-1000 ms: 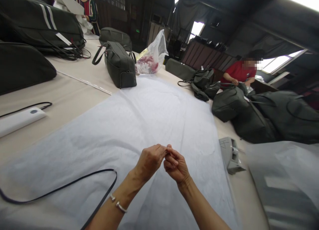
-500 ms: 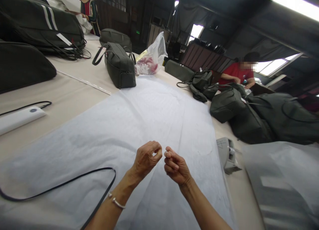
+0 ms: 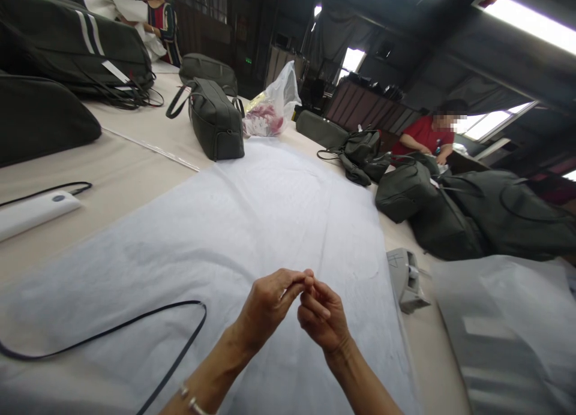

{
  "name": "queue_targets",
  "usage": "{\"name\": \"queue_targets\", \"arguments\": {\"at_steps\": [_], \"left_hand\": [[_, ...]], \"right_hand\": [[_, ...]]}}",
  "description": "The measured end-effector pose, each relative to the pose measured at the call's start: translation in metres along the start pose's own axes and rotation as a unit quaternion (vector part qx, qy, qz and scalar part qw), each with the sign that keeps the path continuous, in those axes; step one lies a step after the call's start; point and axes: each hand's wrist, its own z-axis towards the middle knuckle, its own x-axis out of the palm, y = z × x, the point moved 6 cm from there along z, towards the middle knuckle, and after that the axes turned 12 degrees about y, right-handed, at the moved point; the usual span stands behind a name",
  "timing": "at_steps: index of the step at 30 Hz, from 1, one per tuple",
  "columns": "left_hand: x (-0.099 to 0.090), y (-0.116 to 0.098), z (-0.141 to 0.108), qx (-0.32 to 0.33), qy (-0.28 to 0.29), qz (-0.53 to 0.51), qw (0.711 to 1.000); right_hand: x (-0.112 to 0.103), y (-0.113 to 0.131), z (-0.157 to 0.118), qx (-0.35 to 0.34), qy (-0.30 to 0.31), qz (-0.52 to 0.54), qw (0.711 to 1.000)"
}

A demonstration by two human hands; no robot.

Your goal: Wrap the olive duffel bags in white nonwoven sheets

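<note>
My left hand (image 3: 270, 301) and my right hand (image 3: 324, 313) meet at the fingertips above a white sheet (image 3: 288, 223) spread over the table. Both are closed in a pinch, thumb against fingers. Whatever they may hold between the tips is too small or too hidden to make out. A bracelet (image 3: 193, 403) circles my left wrist. Beside my left forearm a dark flat cord (image 3: 180, 349) curves across the sheet.
A dark green handbag (image 3: 216, 121) stands at the sheet's far end, near a clear plastic bag (image 3: 274, 106). More dark bags (image 3: 450, 217) lie right, by a grey tape dispenser (image 3: 406, 281). A white device (image 3: 40, 211) is left. Two people work farther back.
My hands were slightly apart; now their fingertips touch. The left hand has moved right and a little down, and the view has shifted slightly.
</note>
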Motion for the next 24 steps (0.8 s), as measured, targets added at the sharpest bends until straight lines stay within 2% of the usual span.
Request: {"name": "queue_targets", "arguments": {"at_steps": [4,8,12,15,17,20,24], "left_hand": [[-0.001,-0.014,0.003,0.058,0.041,0.072,0.995],[0.000,-0.028,0.005,0.090,0.090,0.202,0.971],[0.003,-0.037,0.007,0.123,0.069,0.329,0.934],[0.008,-0.038,0.006,0.136,0.046,0.363,0.921],[0.008,-0.034,0.004,0.107,0.030,0.333,0.936],[0.005,-0.022,0.000,-0.001,0.013,0.223,0.975],[0.003,-0.012,-0.006,-0.120,0.022,0.078,0.989]], "right_hand": [[0.003,-0.001,-0.001,0.026,0.024,-0.010,0.999],[0.003,-0.003,-0.003,0.037,0.032,-0.005,0.999],[0.001,-0.009,-0.005,0.031,0.018,0.007,0.999],[0.001,-0.010,-0.006,0.024,0.003,0.007,1.000],[0.004,-0.008,-0.007,0.021,0.001,0.001,1.000],[0.011,-0.006,-0.009,0.028,0.013,-0.012,0.999],[0.023,-0.003,-0.012,0.030,0.022,-0.044,0.998]]}}
